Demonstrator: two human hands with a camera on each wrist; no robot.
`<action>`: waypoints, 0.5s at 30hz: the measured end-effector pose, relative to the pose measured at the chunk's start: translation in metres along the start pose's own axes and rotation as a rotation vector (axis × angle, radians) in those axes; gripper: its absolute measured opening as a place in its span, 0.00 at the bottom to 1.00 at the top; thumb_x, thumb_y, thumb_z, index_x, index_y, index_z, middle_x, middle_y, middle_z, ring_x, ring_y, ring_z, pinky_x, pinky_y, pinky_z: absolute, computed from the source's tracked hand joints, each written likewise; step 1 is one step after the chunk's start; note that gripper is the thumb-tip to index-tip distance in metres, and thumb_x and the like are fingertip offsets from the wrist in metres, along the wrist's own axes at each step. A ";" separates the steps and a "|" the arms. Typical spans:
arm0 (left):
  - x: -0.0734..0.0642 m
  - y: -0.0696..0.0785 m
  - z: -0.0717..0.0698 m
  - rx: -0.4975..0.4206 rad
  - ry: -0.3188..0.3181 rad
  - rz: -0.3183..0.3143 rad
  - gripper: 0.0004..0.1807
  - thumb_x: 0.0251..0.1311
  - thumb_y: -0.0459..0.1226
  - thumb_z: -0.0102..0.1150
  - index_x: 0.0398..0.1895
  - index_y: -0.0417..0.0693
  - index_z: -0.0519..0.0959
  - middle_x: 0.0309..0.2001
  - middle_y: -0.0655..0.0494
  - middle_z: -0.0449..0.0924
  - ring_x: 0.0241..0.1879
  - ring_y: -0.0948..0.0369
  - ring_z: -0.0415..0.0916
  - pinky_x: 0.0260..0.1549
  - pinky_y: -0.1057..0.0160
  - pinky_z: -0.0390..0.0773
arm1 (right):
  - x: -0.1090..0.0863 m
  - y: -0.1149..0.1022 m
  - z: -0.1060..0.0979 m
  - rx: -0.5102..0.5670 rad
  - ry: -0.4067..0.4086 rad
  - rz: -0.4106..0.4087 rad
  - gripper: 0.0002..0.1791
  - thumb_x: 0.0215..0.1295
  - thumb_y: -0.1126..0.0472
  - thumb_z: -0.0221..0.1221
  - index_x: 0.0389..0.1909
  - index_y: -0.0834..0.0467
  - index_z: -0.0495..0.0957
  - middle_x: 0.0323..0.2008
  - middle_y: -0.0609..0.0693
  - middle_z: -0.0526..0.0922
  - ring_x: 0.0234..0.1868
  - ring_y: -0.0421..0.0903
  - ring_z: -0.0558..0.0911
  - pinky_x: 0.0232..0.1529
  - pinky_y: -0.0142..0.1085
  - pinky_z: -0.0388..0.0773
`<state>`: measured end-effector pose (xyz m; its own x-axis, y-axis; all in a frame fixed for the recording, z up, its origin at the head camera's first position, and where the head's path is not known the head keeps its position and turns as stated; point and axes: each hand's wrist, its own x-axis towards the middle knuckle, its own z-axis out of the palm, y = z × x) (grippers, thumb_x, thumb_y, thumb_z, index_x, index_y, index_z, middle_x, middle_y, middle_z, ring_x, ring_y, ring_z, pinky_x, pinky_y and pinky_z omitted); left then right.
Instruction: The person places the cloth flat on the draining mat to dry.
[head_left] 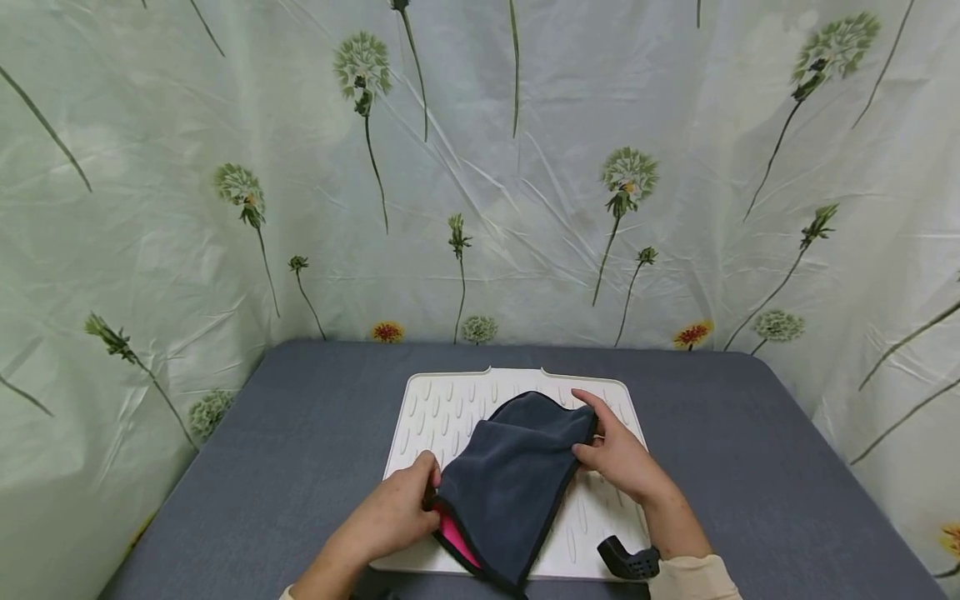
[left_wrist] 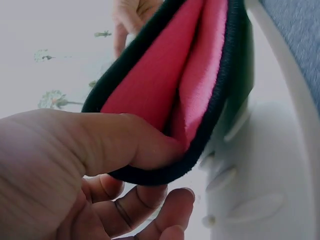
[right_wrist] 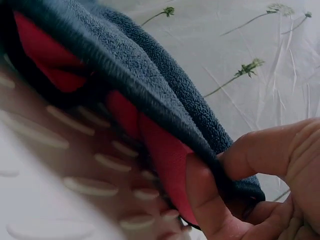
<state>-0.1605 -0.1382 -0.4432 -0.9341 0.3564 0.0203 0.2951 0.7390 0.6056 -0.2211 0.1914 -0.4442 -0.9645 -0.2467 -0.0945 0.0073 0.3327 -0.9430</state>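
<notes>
A two-sided cloth, dark grey-blue on top and pink beneath with a black bound edge, is held folded above a white ridged mat. My left hand pinches its lower left edge, where some pink shows. In the left wrist view the thumb presses inside the pink fold, with the fingers below the black edge. On the far right side my right hand pinches another edge between thumb and fingers. The right wrist view shows that edge raised above the mat's ridges.
The white mat lies on a dark grey table. A black curved device sits by the right wrist. Behind and on both sides hangs a pale curtain printed with dandelions.
</notes>
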 end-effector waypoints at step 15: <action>-0.001 0.000 -0.017 0.064 0.059 -0.030 0.20 0.41 0.27 0.66 0.35 0.50 0.68 0.24 0.64 0.68 0.24 0.68 0.64 0.24 0.67 0.65 | 0.002 0.009 -0.013 -0.056 0.136 0.052 0.49 0.63 0.74 0.60 0.81 0.55 0.46 0.48 0.68 0.83 0.36 0.43 0.84 0.33 0.32 0.80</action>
<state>-0.1626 -0.1482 -0.4297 -0.9522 0.3012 0.0508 0.2777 0.7842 0.5548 -0.2266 0.2052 -0.4486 -0.9901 -0.1034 -0.0953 0.0473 0.3933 -0.9182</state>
